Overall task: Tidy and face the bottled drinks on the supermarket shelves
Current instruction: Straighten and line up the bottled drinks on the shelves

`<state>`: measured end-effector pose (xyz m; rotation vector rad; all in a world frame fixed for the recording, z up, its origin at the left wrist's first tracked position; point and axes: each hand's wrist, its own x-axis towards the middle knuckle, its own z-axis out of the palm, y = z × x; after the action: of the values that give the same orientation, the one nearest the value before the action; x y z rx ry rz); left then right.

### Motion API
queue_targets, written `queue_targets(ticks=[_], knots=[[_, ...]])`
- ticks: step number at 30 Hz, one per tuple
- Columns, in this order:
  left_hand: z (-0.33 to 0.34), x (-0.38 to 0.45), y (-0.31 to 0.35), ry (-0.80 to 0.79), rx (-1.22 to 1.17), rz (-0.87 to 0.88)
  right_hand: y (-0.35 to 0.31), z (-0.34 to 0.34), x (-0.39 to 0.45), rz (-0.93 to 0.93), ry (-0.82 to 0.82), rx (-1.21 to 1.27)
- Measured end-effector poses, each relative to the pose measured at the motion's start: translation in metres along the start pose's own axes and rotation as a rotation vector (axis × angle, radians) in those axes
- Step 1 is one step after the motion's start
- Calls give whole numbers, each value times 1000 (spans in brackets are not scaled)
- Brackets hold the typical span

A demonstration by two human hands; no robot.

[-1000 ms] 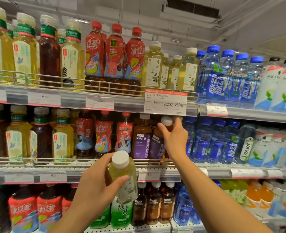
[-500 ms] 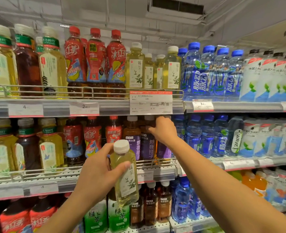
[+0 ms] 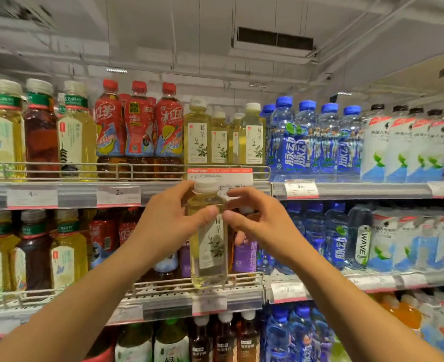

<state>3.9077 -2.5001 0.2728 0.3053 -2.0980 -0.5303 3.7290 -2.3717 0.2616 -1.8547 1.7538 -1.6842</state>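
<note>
I hold a pale yellow tea bottle (image 3: 209, 244) with a white cap upright in front of the shelves, its label facing me. My left hand (image 3: 171, 220) grips its upper part from the left, thumb across the front. My right hand (image 3: 252, 220) touches the bottle's shoulder from the right, thumb meeting the left thumb and fingers curled. Matching pale tea bottles (image 3: 223, 137) stand on the top shelf just above, with gaps in their front row. Purple-label bottles (image 3: 244, 254) stand on the middle shelf behind my hands.
Red iced-tea bottles (image 3: 140, 126) and green-cap teas (image 3: 40, 131) fill the top shelf to the left. Blue-cap water bottles (image 3: 312, 142) stand to the right. A wire rail (image 3: 137, 168) and a sale tag (image 3: 219, 175) edge the top shelf. A ceiling vent (image 3: 274, 41) is overhead.
My right hand left the purple bottles on the middle shelf and came onto the pale tea bottle. My left hand raised that bottle and moved it right, to the top shelf's edge.
</note>
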Motion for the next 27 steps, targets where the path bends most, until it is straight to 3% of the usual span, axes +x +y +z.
queue_targets(ticks=[4,8,13,17,21,27], knots=[[-6,31,16,-35,53,64,-36,-26,23,-115,55,-339],[-13,51,31,-30,86,112,-77,-48,51,-116,-157,-320],[-21,77,52,-2,138,163,-116,-52,91,-249,-105,-662],[-39,106,60,-18,140,182,-139,-67,120,-233,-137,-745],[-72,142,64,-130,288,208,-155,-91,154,-236,5,-817],[-100,199,41,26,714,256,-160,-115,203,-197,170,-972]])
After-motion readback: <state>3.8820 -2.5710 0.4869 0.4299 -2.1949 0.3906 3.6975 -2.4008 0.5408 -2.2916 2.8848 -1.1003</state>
